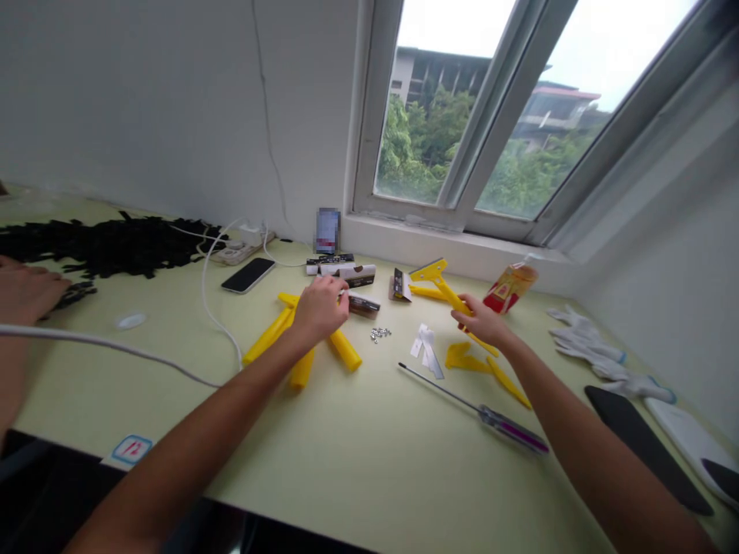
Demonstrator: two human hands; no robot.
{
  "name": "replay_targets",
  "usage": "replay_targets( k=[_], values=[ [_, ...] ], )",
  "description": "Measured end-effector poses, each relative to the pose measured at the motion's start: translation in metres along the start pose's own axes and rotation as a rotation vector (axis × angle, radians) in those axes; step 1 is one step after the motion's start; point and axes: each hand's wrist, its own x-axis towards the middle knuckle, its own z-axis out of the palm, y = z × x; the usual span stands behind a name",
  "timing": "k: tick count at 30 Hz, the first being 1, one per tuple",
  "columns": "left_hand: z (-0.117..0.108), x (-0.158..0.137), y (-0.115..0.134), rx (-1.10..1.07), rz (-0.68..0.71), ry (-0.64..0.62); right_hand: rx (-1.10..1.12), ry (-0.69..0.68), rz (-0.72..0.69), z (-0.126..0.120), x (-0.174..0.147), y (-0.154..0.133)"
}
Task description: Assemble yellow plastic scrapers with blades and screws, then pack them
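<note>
My right hand (485,322) is closed around the handle of a yellow scraper (442,286), its wide head raised toward the window. My left hand (320,309) is curled beside a small dark box (363,305). Its fingertips are hidden, so what they grip cannot be made out. Under and around that wrist lie several yellow handles (345,350). Between the hands are a small pile of metal screws (379,334) and some flat metal blades (426,348). More yellow scraper parts (465,358) lie below my right hand. A long screwdriver (490,418) rests in front of them.
Small boxes (356,275) and a propped phone (327,229) stand by the wall. Another phone (248,275), white cables (206,296) and a black heap (109,242) are at left, near another person's hand (28,288). A red-yellow pouch (511,286) and white gloves (589,346) lie right.
</note>
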Motion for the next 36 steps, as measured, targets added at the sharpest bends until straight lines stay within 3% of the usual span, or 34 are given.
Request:
replay_targets(
  k=[2,6,11,15,20,26,32,36],
  values=[
    [0.009,0.031,-0.006,0.078,-0.098,-0.050,0.041,-0.012,-0.007,0.010,-0.008,-0.012],
    [0.029,0.070,-0.004,0.058,-0.031,-0.180,0.117,-0.004,-0.042,0.023,-0.018,-0.036],
    [0.036,0.077,0.000,-0.005,0.159,-0.458,0.263,-0.032,-0.079,0.025,-0.021,-0.059],
    [0.045,0.084,-0.004,-0.013,0.144,-0.640,0.381,-0.082,-0.100,0.025,-0.018,-0.076],
    [0.051,0.089,-0.004,-0.081,0.084,-0.595,0.480,-0.057,-0.157,0.030,-0.014,-0.089],
    [0.017,0.084,0.016,-0.351,0.090,-0.410,0.552,0.165,-0.285,0.018,-0.025,-0.112],
    [-0.002,0.072,0.041,-0.538,0.091,-0.436,0.700,0.265,-0.553,0.014,-0.037,-0.146],
    [-0.003,0.065,0.045,-0.821,-0.018,-0.648,0.548,0.387,-0.560,0.024,-0.032,-0.143]
  ],
)
